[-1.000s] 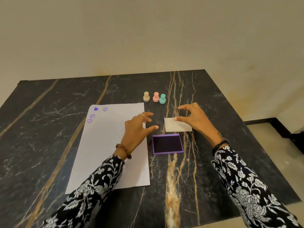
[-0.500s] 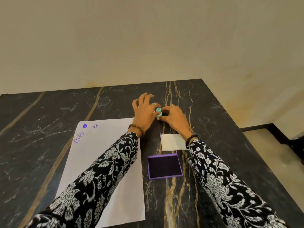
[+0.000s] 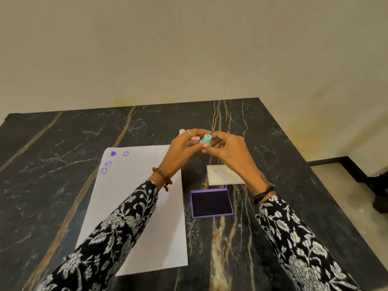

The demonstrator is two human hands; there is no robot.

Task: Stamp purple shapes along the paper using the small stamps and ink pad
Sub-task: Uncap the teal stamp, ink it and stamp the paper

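Note:
A small teal stamp [image 3: 205,139] is held tilted above the table between my left hand [image 3: 182,151] and my right hand [image 3: 228,151], fingertips of both pinching it. Behind my left fingers a pink stamp [image 3: 195,138] and a cream stamp [image 3: 182,131] peek out, mostly hidden. The white paper [image 3: 134,206] lies at the left with several purple prints [image 3: 113,153] near its top left corner. The open purple ink pad [image 3: 211,203] sits to the paper's right, below my hands.
The ink pad's white lid [image 3: 222,175] lies just beyond the pad, partly under my right wrist. The black marble table [image 3: 52,148] ends at a far edge against the beige wall and at a right edge with floor beyond.
Both hands left the lid and pad area, reached to the stamps at the back, took hold of the teal stamp and lifted it off the table.

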